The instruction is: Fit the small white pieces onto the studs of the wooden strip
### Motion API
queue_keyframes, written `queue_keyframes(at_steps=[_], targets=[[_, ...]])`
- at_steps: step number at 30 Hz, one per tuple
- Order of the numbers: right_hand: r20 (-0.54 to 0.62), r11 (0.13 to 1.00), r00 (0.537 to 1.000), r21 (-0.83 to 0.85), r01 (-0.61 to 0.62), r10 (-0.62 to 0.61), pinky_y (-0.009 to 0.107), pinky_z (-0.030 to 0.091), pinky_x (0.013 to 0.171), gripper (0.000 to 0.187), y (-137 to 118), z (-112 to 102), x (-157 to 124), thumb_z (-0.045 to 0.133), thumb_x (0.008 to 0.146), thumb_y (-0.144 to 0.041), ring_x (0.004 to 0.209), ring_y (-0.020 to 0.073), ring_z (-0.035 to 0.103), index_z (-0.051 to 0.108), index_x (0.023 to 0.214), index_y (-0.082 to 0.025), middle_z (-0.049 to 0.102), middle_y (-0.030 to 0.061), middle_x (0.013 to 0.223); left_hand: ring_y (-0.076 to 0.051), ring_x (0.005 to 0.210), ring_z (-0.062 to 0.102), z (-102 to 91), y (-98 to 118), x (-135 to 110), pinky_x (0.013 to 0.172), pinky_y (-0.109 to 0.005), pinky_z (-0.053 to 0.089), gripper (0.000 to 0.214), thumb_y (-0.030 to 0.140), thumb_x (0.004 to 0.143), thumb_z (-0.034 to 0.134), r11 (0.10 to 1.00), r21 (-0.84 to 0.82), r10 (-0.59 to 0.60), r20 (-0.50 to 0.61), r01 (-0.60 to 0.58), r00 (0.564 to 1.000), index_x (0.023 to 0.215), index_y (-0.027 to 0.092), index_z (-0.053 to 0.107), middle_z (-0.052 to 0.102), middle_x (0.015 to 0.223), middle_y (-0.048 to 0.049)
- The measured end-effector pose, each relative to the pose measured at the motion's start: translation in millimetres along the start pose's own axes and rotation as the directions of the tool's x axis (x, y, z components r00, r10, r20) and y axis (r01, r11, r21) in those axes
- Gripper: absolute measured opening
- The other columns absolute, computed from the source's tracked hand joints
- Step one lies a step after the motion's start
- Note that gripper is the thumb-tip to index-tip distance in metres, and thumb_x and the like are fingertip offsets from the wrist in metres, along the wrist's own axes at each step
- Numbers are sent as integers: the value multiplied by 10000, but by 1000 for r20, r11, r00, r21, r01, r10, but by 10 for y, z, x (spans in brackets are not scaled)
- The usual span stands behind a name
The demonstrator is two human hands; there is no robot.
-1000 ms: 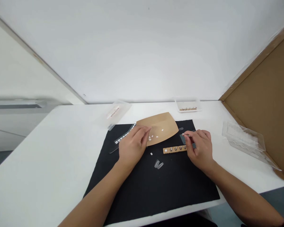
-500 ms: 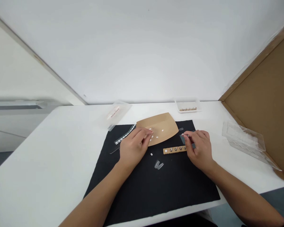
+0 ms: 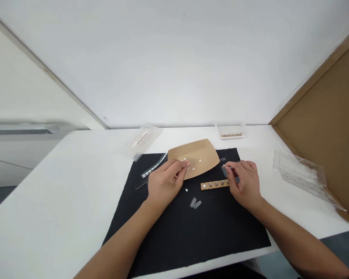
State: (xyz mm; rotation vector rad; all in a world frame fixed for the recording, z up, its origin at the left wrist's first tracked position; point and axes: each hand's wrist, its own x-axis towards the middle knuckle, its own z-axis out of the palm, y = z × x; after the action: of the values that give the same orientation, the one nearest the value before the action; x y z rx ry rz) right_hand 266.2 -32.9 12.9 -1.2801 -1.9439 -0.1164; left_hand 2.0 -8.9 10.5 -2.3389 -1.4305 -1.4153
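My left hand (image 3: 166, 179) is pinched over the near left part of a tan card (image 3: 203, 149), on which several small white oval pieces lie. Whatever its fingertips hold, if anything, is too small to make out. My right hand (image 3: 244, 180) pinches a small thin piece with a whitish tip (image 3: 225, 166), above the right end of a wooden strip (image 3: 211, 186). Along that strip stand several metal pegs, with a white dot at its left end. Clear nail tips (image 3: 195, 203) and a loose white oval (image 3: 186, 190) rest on the black mat (image 3: 197, 236) between my hands.
A strip of white ovals (image 3: 154, 166) and a thin metal tool (image 3: 141, 185) lie left of my left hand. At the back are a translucent packet (image 3: 145, 140) and a clear tray (image 3: 231, 130). Clear boxes (image 3: 302, 170) stand right, beside a cardboard box (image 3: 325, 116).
My left hand has shifted very slightly to the right, its fingertips still pinched over the card. The right hand stays almost in place with its small piece.
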Motion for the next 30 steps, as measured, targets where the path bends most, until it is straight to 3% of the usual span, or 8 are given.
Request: queue_keyframes(at_steps=[6, 11, 13, 16, 19, 23, 30], targets=[[-2, 1000, 1000, 8, 5, -5, 388, 405, 873, 126, 6, 8, -4, 558, 1078, -209, 695, 176, 608, 685, 1073, -215, 699, -8, 733, -94, 648, 687, 0, 20, 14, 569, -204, 484, 116, 177, 1015, 699, 999, -33, 28, -80, -30, 996, 909, 207, 733, 783, 826, 1], [11, 1000, 1000, 8, 10, -10, 393, 404, 881, 130, 12, 11, -9, 551, 1085, -213, 708, 181, 617, 681, 1082, -212, 716, 1, 763, -84, 577, 669, 17, -3, -26, 558, -206, 479, 102, 217, 1009, 712, 1000, 9, 9, -57, -9, 998, 909, 211, 731, 792, 800, 22], [13, 1000, 1000, 9, 9, -9, 396, 404, 884, 133, 11, 8, -9, 548, 1087, -216, 709, 184, 619, 681, 1080, -214, 713, 1, 760, -93, 552, 688, 42, -33, -57, 553, -205, 490, 68, 275, 1006, 726, 998, 41, -41, -52, 43, 998, 979, 214, 734, 798, 778, 31], [16, 1000, 1000, 13, 4, -4, 398, 404, 886, 134, 8, 2, -6, 547, 1085, -217, 711, 187, 620, 681, 1079, -217, 710, 0, 755, -120, 590, 751, 74, -70, -86, 564, -199, 514, 211, 322, 1000, 739, 991, 67, -118, -36, 120, 992, 1181, 218, 706, 818, 790, 39], [19, 1000, 1000, 18, 5, -6, 391, 403, 883, 125, 5, 0, -1, 558, 1076, -204, 710, 182, 617, 683, 1076, -215, 714, -4, 759, -131, 646, 784, 82, -78, -86, 590, -199, 536, 299, 308, 1001, 738, 988, 94, -119, -27, 121, 993, 1283, 228, 680, 842, 852, 35], [24, 1000, 1000, 17, 6, -6, 388, 399, 881, 129, 6, 3, -3, 556, 1075, -204, 717, 183, 618, 685, 1077, -209, 713, -2, 762, -116, 658, 783, 76, -67, -71, 624, -186, 558, 175, 304, 991, 753, 993, 80, -80, -46, 84, 996, 1148, 229, 735, 850, 878, 30], [42, 1000, 999, 27, 8, -9, 381, 400, 876, 136, 22, 10, -15, 547, 1087, -218, 736, 182, 626, 681, 1102, -202, 720, 1, 778, -105, 610, 737, 62, -60, -56, 610, -186, 541, 178, 354, 923, 827, 981, 100, -159, -75, 166, 984, 970, 204, 742, 784, 733, 56]])
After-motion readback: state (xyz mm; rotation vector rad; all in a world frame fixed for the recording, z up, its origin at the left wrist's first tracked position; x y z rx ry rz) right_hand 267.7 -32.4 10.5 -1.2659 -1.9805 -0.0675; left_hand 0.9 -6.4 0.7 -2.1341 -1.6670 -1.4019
